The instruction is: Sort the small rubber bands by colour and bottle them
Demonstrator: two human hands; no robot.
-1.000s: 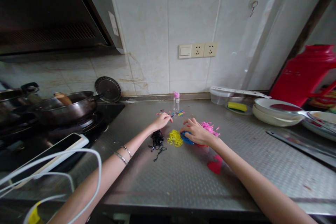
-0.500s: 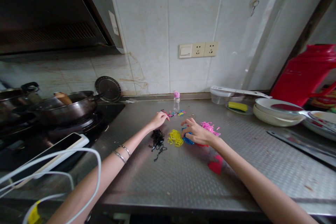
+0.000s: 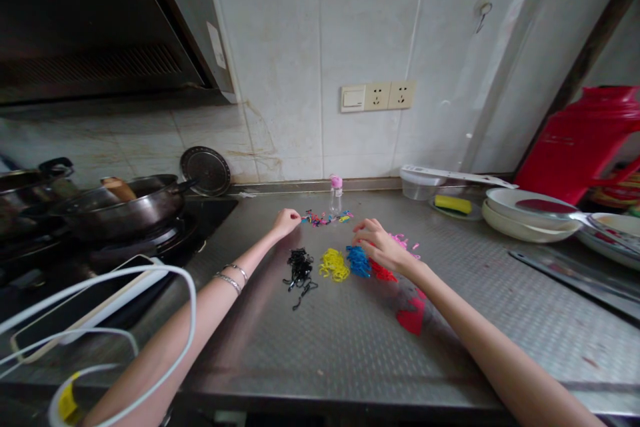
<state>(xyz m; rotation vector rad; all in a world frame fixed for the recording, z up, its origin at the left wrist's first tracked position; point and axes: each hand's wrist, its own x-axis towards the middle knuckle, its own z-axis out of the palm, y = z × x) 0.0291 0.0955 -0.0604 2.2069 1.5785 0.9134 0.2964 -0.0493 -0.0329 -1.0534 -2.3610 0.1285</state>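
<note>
Small piles of rubber bands lie on the metal counter [image 3: 320, 340], sorted by colour: black [image 3: 300, 267], yellow [image 3: 334, 265], blue [image 3: 359, 261], red [image 3: 383, 271] and pink [image 3: 403, 241]. Behind them is a mixed pile of coloured rubber bands [image 3: 320, 218], in front of a small clear bottle [image 3: 336, 197] with a pink cap. At the mixed pile's left end, my left hand [image 3: 289, 221] has its fingertips pinched; whatever they hold is too small to make out. My right hand [image 3: 380, 241] hovers over the blue and red piles, fingers loosely bent and apart, partly covering the pink one.
On the left are a stove with a steel pan [image 3: 125, 203] and a white cable [image 3: 193, 307] looping over my left forearm. Stacked bowls [image 3: 525, 220], a yellow sponge [image 3: 453, 204], a knife [image 3: 570, 283] and a red thermos [image 3: 570, 147] stand or lie on the right.
My left hand has moved left, uncovering more of the mixed pile. My right hand has lifted back from the blue pile, a little up and to the right, so that pile shows fully.
</note>
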